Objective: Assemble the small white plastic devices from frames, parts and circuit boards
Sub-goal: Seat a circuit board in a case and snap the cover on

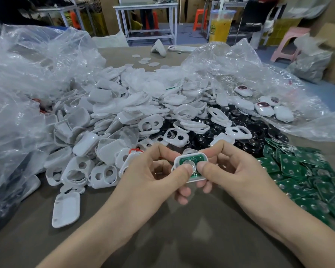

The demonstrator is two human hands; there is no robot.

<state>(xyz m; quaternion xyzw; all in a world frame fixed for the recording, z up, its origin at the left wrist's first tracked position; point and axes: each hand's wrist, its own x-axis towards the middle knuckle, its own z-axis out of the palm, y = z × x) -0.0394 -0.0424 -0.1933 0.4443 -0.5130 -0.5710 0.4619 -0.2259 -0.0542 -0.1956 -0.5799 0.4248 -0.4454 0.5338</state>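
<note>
**Board seating in hand: risks and markings**

1. Surface (162, 238) and clear plastic bags (27, 74). The bags slump over the stock on both sides. I judge that a sleeve or forearm could drag a fold across the work and pull loose parts off the near edge.

2. Heap of white frames and shells (124, 117). It is piled loosely and spills toward me. Reaching in blind could tip more pieces into the black discs (249, 136) beside it and mix the part types.

3. Green boards (302, 175), stacked to my right. They overlap one another, so two could lift together.

4. Unit in work. It is held above the surface, just in front of the heap. The left grip (155, 171) and the right grip (226, 167) both pinch one white frame (190, 180), fingers curled beneath and thumbs on top. A circuit board (196, 158) lies inside it. The left thumb presses on the board's round metal dome (191, 167). In my judgement, uneven thumb pressure could seat the board crooked, dent the dome or flex the thin frame wall. I cannot tell whether the board is fully home.

5. Markings. I can read none. The boards carry pale print too small to make out. The yellow cup (219, 26) at the back shows a mark I cannot decipher.
</note>
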